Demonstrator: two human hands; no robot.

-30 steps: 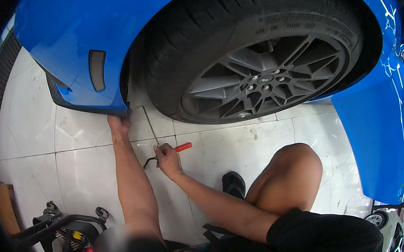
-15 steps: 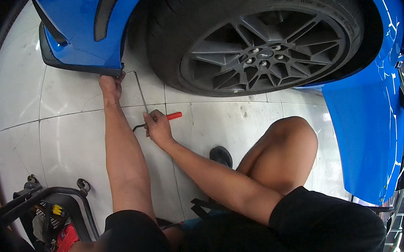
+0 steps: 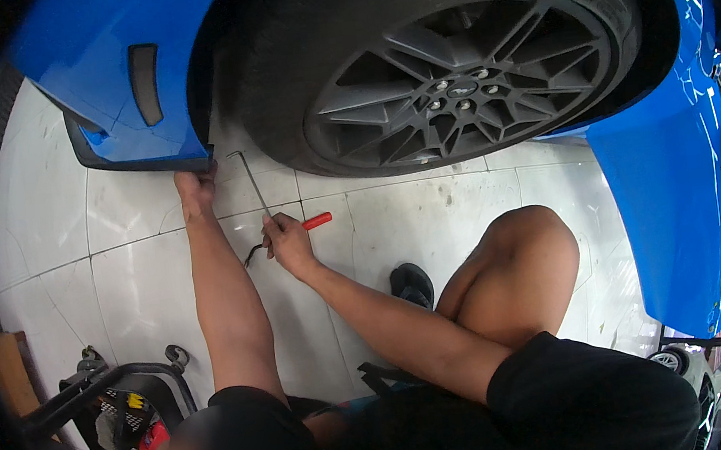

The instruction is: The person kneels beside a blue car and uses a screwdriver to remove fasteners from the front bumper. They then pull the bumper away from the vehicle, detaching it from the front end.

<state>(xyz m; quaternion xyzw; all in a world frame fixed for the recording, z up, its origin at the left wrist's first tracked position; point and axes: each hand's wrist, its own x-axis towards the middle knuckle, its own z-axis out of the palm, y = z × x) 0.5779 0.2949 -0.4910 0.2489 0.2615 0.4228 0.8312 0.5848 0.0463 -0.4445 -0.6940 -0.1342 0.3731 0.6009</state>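
I see a white tiled floor under one blue car with one dark wheel. My left hand grips the bumper edge; my right hand is closed around one red-handled hook tool, near the tyre.

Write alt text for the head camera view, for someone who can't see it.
A seated person's right hand holds a thin hooked metal tool with a red handle beside a blue car's dark spoked wheel. Their left hand presses the lower edge of the blue body panel, above a white tiled floor.
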